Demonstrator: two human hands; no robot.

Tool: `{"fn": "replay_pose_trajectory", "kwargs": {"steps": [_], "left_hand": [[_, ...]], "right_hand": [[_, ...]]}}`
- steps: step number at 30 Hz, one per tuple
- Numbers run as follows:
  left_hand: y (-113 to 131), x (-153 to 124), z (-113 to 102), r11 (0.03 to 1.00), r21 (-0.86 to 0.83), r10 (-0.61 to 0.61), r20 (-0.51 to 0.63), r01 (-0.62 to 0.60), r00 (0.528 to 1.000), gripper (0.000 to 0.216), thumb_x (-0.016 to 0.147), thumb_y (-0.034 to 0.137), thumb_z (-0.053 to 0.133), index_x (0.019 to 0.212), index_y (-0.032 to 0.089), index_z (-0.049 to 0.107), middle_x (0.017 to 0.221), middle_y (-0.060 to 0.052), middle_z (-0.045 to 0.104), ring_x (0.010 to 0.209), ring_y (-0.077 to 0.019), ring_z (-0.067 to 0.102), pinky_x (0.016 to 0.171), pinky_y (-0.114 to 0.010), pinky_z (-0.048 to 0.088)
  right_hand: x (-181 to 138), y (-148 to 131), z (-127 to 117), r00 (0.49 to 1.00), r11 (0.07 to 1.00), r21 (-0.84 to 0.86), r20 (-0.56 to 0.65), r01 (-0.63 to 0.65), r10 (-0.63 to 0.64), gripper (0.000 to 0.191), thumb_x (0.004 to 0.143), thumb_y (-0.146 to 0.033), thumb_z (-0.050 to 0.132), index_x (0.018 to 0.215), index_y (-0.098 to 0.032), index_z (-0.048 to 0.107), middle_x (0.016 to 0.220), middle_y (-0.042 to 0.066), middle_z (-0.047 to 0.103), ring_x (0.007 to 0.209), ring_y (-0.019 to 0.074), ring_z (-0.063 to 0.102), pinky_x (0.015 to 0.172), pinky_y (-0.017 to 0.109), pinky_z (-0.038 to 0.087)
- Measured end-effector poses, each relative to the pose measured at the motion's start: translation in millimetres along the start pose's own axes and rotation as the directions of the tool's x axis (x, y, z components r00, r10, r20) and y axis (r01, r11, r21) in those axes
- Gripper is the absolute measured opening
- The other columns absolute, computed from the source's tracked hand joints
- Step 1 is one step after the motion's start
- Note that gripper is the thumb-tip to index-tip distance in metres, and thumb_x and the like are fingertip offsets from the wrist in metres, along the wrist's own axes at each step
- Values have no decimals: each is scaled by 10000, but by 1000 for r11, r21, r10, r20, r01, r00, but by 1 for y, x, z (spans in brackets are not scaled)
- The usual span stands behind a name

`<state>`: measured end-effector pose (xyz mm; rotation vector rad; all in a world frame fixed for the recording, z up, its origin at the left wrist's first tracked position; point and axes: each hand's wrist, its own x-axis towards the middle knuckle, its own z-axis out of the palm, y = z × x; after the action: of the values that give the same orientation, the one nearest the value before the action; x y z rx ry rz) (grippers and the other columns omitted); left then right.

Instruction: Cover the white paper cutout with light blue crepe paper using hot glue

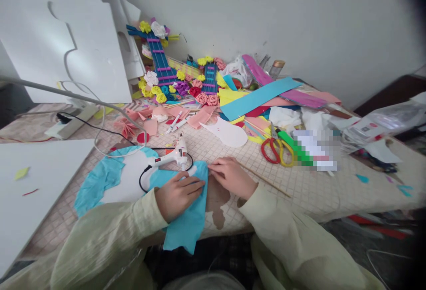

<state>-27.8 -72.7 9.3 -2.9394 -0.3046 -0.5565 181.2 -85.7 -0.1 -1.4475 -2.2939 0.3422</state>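
Observation:
My left hand [181, 194] lies on a strip of blue crepe paper [187, 232], fingers stretched out over it. At the strip's upper right corner, the thumb and fingers of my right hand [233, 175] pinch its edge. The paper covers part of a white board cutout [124, 179], whose left rim is wrapped in crinkled blue crepe paper [96, 183]. A white hot glue gun [168, 158] stands just beyond my left hand, nozzle up, its black cord looping beside it. A thin wooden stick [266, 181] lies right of my right hand.
Red-and-yellow-handled scissors [278, 150] and a white paper cutout [229, 134] lie farther back. Behind are flower-decorated blue guitar shapes [161, 59] and blue paper strips [259, 99]. A power strip [71, 121] and loose cable are at left, near a white board [43, 183].

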Motion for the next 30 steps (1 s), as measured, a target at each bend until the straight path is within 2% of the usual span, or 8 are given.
{"fn": "replay_pose_trajectory", "kwargs": {"steps": [5, 9, 11, 16, 19, 23, 26, 30], "left_hand": [[0, 2, 1, 1000, -25, 8, -29, -9, 1000, 221, 877, 118, 381, 887, 135, 601, 1014, -56, 670, 910, -171, 589, 825, -358, 395], [-1, 1, 2, 998, -24, 50, -89, -53, 995, 198, 858, 102, 418, 885, 110, 615, 968, -69, 686, 886, -160, 602, 856, -326, 423], [-1, 0, 4, 998, -28, 54, -106, -58, 993, 192, 853, 108, 431, 897, 103, 617, 965, -75, 687, 882, -164, 606, 858, -322, 440], [-1, -5, 11, 995, -83, 40, -136, -52, 990, 209, 864, 128, 410, 916, 104, 611, 975, -84, 682, 893, -179, 608, 796, -325, 487], [-1, -6, 11, 994, -100, 28, -119, -40, 993, 212, 860, 106, 409, 939, 100, 606, 986, -81, 680, 906, -190, 610, 770, -327, 501], [-1, -7, 13, 997, -63, 35, -112, -42, 993, 185, 841, 107, 454, 934, 102, 614, 983, -82, 683, 896, -190, 617, 765, -322, 505], [0, -9, 18, 997, -68, 21, -175, -33, 984, 188, 845, 128, 450, 936, 109, 613, 985, -73, 683, 900, -191, 613, 759, -333, 501], [3, -9, 21, 997, -76, 9, -226, -27, 974, 190, 848, 144, 447, 969, 131, 593, 983, -60, 681, 936, -181, 596, 789, -340, 485]], "right_hand": [[18, 6, 5, 996, 994, 82, -30, -76, 79, 239, 868, -237, 442, 999, -191, 636, 891, 41, 638, 857, 141, 562, 781, 282, 396], [24, 7, 12, 996, 993, 89, -39, -75, 79, 225, 857, -242, 461, 945, -193, 662, 907, 41, 625, 861, 146, 549, 798, 297, 387], [21, 4, 14, 998, 999, 36, -45, -36, 38, 224, 850, -251, 470, 961, -192, 656, 943, 45, 605, 896, 156, 524, 819, 314, 371], [10, -7, 12, 996, 969, -234, -17, 76, -82, 298, 861, -276, 428, 1082, -144, 579, 985, 88, 562, 930, 199, 465, 852, 382, 322], [7, -7, 10, 992, 952, -282, 6, 120, -123, 327, 856, -286, 435, 1134, -150, 541, 1038, 99, 546, 955, 215, 444, 873, 409, 297], [6, -3, 9, 996, 983, -161, -2, 89, -90, 304, 868, -283, 417, 1126, -205, 558, 1031, 69, 553, 956, 196, 455, 862, 375, 325], [8, -3, 12, 997, 999, -26, -59, -45, 43, 276, 867, -286, 424, 1054, -193, 604, 966, 62, 573, 926, 176, 487, 844, 342, 368], [11, -7, 17, 979, 972, 165, -88, -169, 185, 221, 820, -289, 501, 944, -163, 633, 901, 66, 589, 879, 172, 525, 823, 332, 417]]}}
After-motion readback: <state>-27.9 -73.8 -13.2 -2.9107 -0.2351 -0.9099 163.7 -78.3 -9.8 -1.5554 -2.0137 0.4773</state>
